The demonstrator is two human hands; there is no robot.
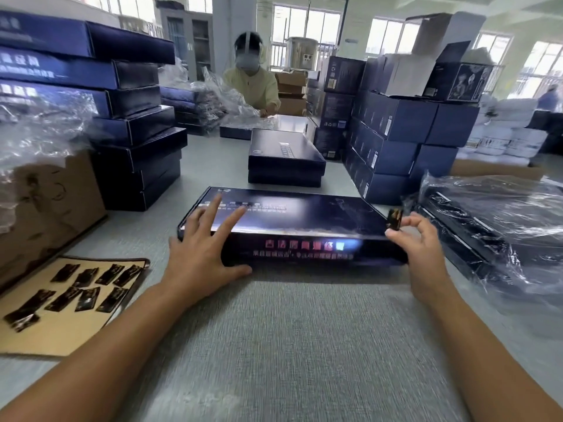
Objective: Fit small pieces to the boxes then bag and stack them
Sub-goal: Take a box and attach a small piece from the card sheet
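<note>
A long dark box (pixel 289 220) lies flat across the middle of the grey bench (pixel 289 345). The left hand (pixel 201 254) rests on its near left corner, grip wide, fingers spread straight over the lid and thumb along the front edge. At the box's right end the right hand (pixel 423 254) has a narrow grip, pinching a small piece (pixel 395 219) between thumb and forefinger, while more loose pieces (pixel 79 292) lie on a tan card (pixel 61 336) to the left and bagged boxes (pixel 487 223) sit to the right.

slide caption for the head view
Left hand rests on a long dark box; right hand pinches a small piece by its end.
</note>
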